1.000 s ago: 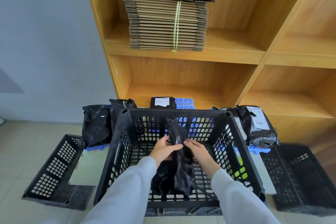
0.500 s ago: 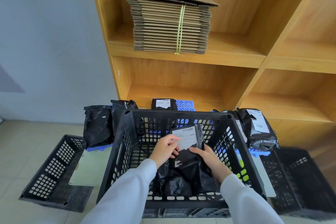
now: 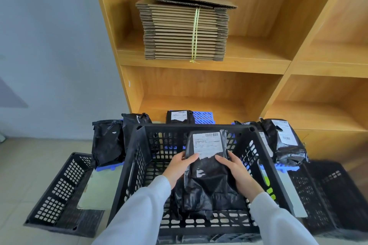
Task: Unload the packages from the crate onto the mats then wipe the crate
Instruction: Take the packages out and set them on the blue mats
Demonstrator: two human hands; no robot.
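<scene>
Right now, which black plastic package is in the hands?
The labelled black plastic package over the black crate, gripped by left hand and right hand; others sit outside.

White shipping labels with barcodes showed on the held package (image 3: 207, 145) and 2 packages (image 3: 179, 116) (image 3: 285, 135) behind; their print was too small to read.

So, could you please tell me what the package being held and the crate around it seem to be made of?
The package looks like thin glossy black plastic film: it crinkles, catches light, and carries a white paper label. The crate looks like rigid matte black moulded plastic, judging by its uniform grid of holes. Left hand and right hand hold the package.
</scene>
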